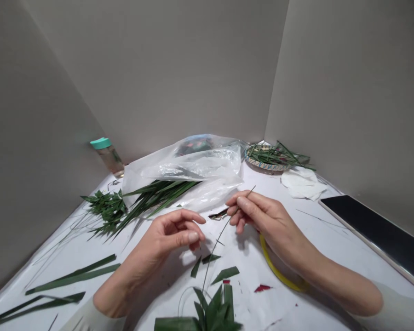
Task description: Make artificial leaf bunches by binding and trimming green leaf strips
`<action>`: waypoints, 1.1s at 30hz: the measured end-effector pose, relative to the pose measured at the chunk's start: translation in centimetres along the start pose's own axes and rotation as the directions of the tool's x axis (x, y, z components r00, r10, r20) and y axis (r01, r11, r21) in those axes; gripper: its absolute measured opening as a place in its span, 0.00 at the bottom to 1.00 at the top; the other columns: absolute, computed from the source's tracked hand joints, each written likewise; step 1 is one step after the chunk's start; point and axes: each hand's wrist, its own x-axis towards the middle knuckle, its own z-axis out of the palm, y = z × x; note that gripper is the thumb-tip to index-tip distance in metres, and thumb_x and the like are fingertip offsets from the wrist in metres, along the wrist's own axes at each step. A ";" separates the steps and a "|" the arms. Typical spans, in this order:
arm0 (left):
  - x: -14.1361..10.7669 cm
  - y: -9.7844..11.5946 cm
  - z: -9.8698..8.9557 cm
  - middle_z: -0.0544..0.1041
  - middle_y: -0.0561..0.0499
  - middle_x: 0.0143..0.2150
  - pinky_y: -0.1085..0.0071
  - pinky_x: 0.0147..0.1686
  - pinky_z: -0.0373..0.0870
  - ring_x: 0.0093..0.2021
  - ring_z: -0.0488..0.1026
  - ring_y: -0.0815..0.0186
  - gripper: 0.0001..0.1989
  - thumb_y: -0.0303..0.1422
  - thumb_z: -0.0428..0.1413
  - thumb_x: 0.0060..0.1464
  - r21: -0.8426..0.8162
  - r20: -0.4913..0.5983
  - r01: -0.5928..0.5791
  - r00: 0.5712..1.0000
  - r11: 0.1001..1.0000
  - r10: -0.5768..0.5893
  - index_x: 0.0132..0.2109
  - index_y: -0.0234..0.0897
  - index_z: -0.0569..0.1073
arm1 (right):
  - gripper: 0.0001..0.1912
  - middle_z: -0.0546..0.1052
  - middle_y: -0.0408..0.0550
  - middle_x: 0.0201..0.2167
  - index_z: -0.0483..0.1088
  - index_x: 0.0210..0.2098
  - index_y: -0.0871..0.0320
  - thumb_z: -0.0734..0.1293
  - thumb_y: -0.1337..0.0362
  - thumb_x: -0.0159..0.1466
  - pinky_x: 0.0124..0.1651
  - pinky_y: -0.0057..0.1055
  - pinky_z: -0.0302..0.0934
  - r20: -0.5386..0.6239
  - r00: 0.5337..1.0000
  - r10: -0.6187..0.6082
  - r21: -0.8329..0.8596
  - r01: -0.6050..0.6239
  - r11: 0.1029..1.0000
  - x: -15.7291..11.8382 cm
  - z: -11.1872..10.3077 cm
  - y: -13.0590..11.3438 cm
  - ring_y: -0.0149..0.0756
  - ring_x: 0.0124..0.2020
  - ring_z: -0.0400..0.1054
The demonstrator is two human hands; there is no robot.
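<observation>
Right hand point(251, 214) in a narrow pinch on one thin green leaf strip point(215, 243), its long axis running down and away past the half-curled, empty left hand point(174, 234) toward a cluster of cut green leaf pieces point(210, 310).

White table point(334, 248) with cut green leaves point(72, 275), a plastic bag point(189, 168), a woven dish point(258, 161), a dark tablet point(376, 234)

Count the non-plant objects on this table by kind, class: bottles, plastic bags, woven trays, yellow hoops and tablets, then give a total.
Teal-capped bottle: 1
Clear plastic bag: 1
Round woven tray: 1
Yellow hoop: 1
Black tablet: 1
Total: 5
</observation>
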 end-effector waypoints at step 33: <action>2.1 0.9 5.1 0.79 0.49 0.28 0.71 0.28 0.64 0.25 0.67 0.67 0.04 0.31 0.64 0.51 0.265 -0.120 -0.165 0.972 0.950 0.202 0.30 0.37 0.82 | 0.11 0.75 0.42 0.25 0.79 0.32 0.56 0.66 0.62 0.68 0.36 0.30 0.63 0.045 0.995 -0.092 -0.168 0.098 0.981 0.2 0.2 -0.5 0.33 0.30 0.68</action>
